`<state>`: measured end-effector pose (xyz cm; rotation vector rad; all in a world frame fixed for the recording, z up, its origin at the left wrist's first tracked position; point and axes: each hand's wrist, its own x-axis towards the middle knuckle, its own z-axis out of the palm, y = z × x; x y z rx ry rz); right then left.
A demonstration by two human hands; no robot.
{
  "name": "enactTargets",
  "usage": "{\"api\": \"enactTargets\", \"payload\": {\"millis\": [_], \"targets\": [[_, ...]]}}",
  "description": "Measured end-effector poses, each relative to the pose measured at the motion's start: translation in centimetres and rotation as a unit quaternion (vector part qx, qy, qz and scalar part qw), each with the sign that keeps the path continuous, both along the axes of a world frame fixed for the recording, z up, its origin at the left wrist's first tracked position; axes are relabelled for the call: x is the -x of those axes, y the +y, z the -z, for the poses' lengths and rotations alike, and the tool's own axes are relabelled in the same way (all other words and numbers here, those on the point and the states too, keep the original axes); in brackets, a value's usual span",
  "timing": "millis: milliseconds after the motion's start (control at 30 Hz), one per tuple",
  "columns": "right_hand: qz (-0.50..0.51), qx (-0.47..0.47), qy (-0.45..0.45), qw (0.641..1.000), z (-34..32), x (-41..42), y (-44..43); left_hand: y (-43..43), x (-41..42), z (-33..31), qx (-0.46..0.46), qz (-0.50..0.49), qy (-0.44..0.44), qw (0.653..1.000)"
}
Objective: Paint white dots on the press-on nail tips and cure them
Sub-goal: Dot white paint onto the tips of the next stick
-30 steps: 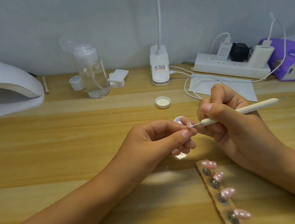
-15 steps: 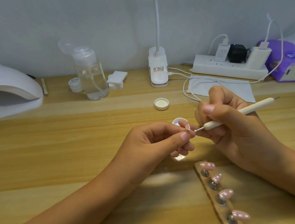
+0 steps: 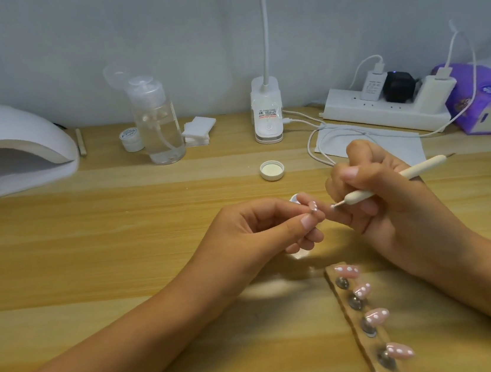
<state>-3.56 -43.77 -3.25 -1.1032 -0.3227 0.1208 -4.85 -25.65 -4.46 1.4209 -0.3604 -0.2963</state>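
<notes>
My left hand pinches a small pink nail tip with white dots between thumb and forefinger. My right hand grips a white dotting pen; its metal tip sits a short gap to the right of the nail tip. A wooden holder strip at the lower right carries several pink dotted nail tips on metal studs. A small white paint pot peeks out behind my left fingers. The white curing lamp stands at the far left.
An open white lid lies mid-table. Behind it stand a clear pump bottle, a small jar, cotton pads, a desk lamp base, a power strip with cables, a paper sheet and a purple tissue pack.
The pen tip has drawn back to the right, away from the nail tip it was touching. My left hand holds the nail tip in nearly the same place.
</notes>
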Motion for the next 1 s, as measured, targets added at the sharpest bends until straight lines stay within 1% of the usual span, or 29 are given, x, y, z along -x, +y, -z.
{"api": "enactTargets", "payload": {"millis": [67, 200, 300, 367, 433, 500, 600, 667, 800, 833, 1000], "targets": [[0.01, -0.02, 0.025, 0.999, 0.0, -0.3, -0.3, 0.0, 0.0, -0.1, -0.006, -0.004, -0.009, 1.0], [0.027, -0.056, 0.063, 0.996, -0.3, -0.7, -0.8, 0.1, 0.3, -0.4, 0.017, -0.027, -0.015, 0.999], [0.051, -0.097, 0.103, 0.989, -0.4, -1.0, -1.1, -0.1, 1.1, -0.8, 0.028, -0.059, -0.069, 0.995], [0.062, -0.121, 0.124, 0.983, -0.5, -1.1, -1.3, -0.1, 2.1, -1.2, 0.037, -0.063, -0.142, 0.987], [0.074, -0.141, 0.136, 0.978, -0.6, -1.1, -1.6, 0.0, 3.2, -1.6, -0.002, -0.053, -0.253, 0.966], [0.085, -0.159, 0.145, 0.973, -0.7, -1.2, -1.8, -0.2, 4.3, -2.1, -0.066, -0.015, -0.351, 0.934], [0.09, -0.166, 0.153, 0.97, -0.6, -1.4, -1.9, -0.9, 5.6, -2.2, -0.132, 0.062, -0.435, 0.889], [0.087, -0.157, 0.152, 0.972, -0.6, -1.4, -1.8, -1.5, 6.2, -1.8, -0.174, 0.083, -0.468, 0.863], [0.077, -0.138, 0.138, 0.978, -0.5, -1.5, -1.7, -1.7, 6.3, -0.6, -0.252, 0.07, -0.521, 0.813], [0.073, -0.135, 0.135, 0.979, -0.4, -1.5, -1.7, -1.7, 6.3, -0.4, -0.262, 0.07, -0.528, 0.804], [0.073, -0.121, 0.133, 0.981, -0.2, -1.5, -1.8, -1.3, 5.9, 0.0, -0.289, 0.066, -0.545, 0.785]]}}
